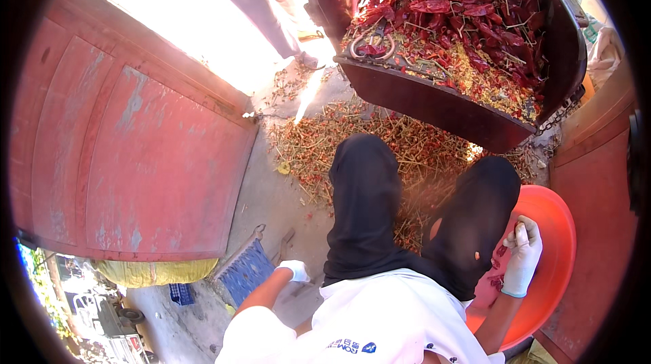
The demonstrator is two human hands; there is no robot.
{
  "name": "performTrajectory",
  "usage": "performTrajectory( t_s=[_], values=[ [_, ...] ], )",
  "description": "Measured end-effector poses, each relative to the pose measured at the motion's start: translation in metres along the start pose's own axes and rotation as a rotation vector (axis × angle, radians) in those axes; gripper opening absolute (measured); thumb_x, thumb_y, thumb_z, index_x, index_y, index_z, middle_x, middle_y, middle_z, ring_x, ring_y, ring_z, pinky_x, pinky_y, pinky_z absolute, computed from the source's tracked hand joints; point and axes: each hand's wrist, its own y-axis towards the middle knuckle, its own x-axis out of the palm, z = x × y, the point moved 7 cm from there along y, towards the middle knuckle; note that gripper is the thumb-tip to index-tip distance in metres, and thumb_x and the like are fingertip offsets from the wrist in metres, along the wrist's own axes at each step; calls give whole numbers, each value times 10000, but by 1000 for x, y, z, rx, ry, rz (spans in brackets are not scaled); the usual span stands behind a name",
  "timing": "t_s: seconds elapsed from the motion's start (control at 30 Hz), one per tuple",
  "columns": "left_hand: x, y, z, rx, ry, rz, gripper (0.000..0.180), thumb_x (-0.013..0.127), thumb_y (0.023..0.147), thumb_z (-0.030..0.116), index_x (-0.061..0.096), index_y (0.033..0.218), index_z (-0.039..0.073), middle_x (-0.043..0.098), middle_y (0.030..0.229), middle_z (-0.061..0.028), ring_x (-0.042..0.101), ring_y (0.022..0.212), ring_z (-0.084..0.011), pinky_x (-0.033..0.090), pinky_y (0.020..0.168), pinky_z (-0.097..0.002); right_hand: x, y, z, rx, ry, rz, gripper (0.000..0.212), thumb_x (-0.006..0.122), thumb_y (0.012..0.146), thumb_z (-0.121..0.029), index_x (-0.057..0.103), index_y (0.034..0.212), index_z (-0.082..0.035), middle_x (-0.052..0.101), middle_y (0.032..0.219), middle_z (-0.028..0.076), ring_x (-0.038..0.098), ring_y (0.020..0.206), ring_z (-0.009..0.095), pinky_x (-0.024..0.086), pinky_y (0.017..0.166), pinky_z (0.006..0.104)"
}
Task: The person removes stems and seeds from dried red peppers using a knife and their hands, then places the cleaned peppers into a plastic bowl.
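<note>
My right hand (pixel 524 253), in a white glove with bare fingertips, hangs over an orange plastic basin (pixel 561 228) beside my right knee. Its fingers are curled in; whatever they might hold is too small to make out. A few dark red pieces lie in the basin. At my left side is my left hand (pixel 294 270), also gloved in white, close to a stool with a blue woven seat (pixel 247 272). Its fingers do not show clearly. In front of my knees, dried red chillies (pixel 468 8) fill a dark metal cart (pixel 434 103). Scissors (pixel 371 46) lie at its near edge.
Chilli stems and scraps (pixel 312 147) cover the floor under the cart and around my feet. Red doors (pixel 156 154) stand on the left, another red panel (pixel 597 242) on the right. A person's legs (pixel 264 14) show at the bright doorway. A yellow sack (pixel 159 271) lies behind the left door.
</note>
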Motion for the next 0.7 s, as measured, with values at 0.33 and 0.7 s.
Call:
performTrajectory(
  t_s=[0.33, 0.7],
  values=[
    [21, -42, 44, 179, 557, -22, 294, 753, 742, 266, 780, 1006, 138, 753, 1032, -112, 731, 946, -290, 572, 783, -426, 9, -3, 6, 35, -3, -2, 196, 577, 972, -114, 624, 1096, 30, 565, 816, 11, 535, 679, 77, 473, 645, 228],
    [-62, -19, -97, -327, 289, 469, 238, 588, 851, 171, 779, 986, 126, 750, 1006, -131, 723, 956, -281, 546, 784, -440, 28, 2, 0, -12, -33, -102, 220, 611, 961, -149, 627, 1095, 25, 576, 863, 21, 556, 720, 76, 489, 676, 238]
  ],
)
